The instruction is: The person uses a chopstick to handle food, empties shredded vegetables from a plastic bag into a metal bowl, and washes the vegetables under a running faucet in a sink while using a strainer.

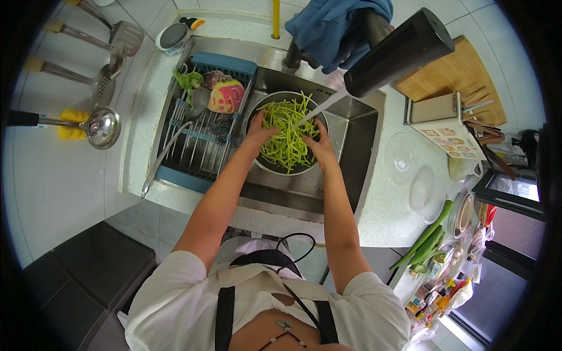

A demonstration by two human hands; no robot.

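A round metal basin (319,107) full of cut green beans (285,136) stands in the sink. Water (323,109) runs onto the beans from a thick black faucet (398,52). Against the left side of the heap, my left hand (257,134) has its thumb over the beans and its fingers down by the basin wall. My right hand (321,144) mirrors it on the right side, thumb also on the beans. Both hands are curled around the heap, and their fingertips are partly hidden among the beans.
Left of the basin, a drying rack (187,137) bears a metal ladle (199,100), leafy greens (188,81) and a red-and-yellow wrapped item (226,96). A blue cloth (333,29) hangs behind the sink (351,175). A cutting board (453,79), utensil holder (434,111) and green vegetables (427,243) are at right.
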